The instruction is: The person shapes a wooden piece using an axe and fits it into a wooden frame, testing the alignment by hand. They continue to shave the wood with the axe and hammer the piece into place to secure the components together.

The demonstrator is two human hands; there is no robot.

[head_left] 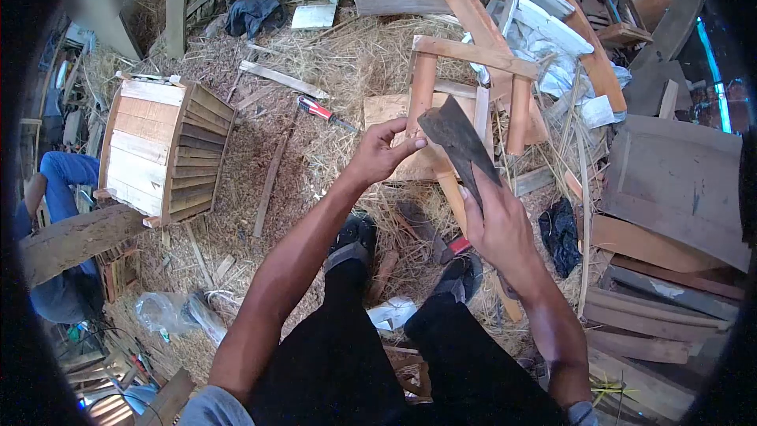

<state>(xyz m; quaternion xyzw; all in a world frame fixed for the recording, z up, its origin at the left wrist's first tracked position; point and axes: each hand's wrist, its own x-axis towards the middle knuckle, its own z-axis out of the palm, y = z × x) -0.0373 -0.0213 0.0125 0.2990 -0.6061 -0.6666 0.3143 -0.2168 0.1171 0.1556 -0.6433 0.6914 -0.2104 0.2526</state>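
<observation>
A dark, flat, worn strip (456, 136) is held at a slant in my right hand (495, 225), whose thumb and fingers close on its lower part. My left hand (386, 154) is just left of the strip's upper end, thumb and index finger bent towards each other; whether anything small sits between them I cannot make out. Below and behind the hands stands a wooden frame (473, 55) with rounded orange-brown legs, by a wooden board (382, 110). A red and black screwdriver (317, 109) lies on the straw to the left.
A slatted wooden box (150, 146) stands at the left, beside a person's blue-clad leg (67, 170). Stacked boards (670, 189) fill the right side. A black plastic bag (560, 237) lies near my right forearm. Scrap wood and white sheeting (544, 39) lie at the back.
</observation>
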